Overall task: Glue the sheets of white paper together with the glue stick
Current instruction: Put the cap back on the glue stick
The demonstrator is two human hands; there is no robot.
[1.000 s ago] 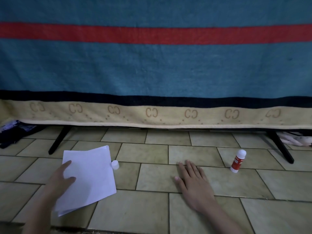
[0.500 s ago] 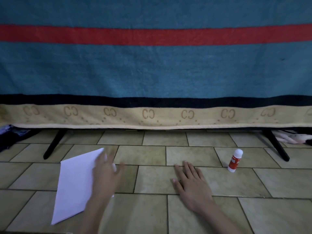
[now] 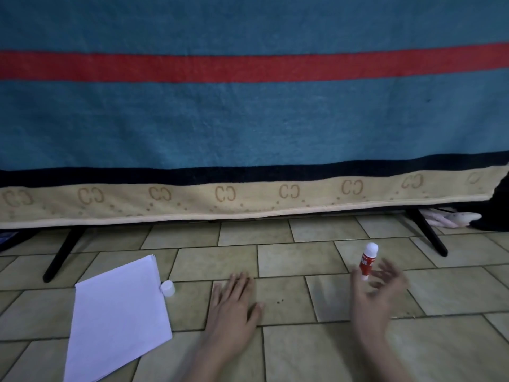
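Right hand [image 3: 377, 296], lower right of the frame: motion-blurred, fingers spread and loosely curved, its grip released and holding nothing. The fingertips lie just beside the glue stick [image 3: 367, 261]; whether they touch it cannot be told.

Glue stick: upright on the floor, a red cylinder with a white rounded top and white lettering too blurred to read.

Left hand [image 3: 233, 304], lower centre: palm down, fingers straight and flat on the tiled floor [image 3: 297, 260], grip likewise released.

White cap [image 3: 168, 288], left of the left hand: a small short cylinder standing on the floor, touching or just beside the right edge of the paper stack.

Sheets of white paper [image 3: 118, 318], lower left: a thin stack of plain rectangular sheets lying flat and rotated askew, the edges slightly fanned at the top corner.

Floor: matte beige rectangular tiles with dark grout lines.

Blanket [image 3: 248, 119], upper two thirds of the frame: a hanging fuzzy fabric, teal with a red horizontal stripe, a dark band below it, and a tan hem carrying a repeated "CC" motif with dotted arcs.

Black slanted legs [image 3: 62, 252] show beneath the hem at left and right.
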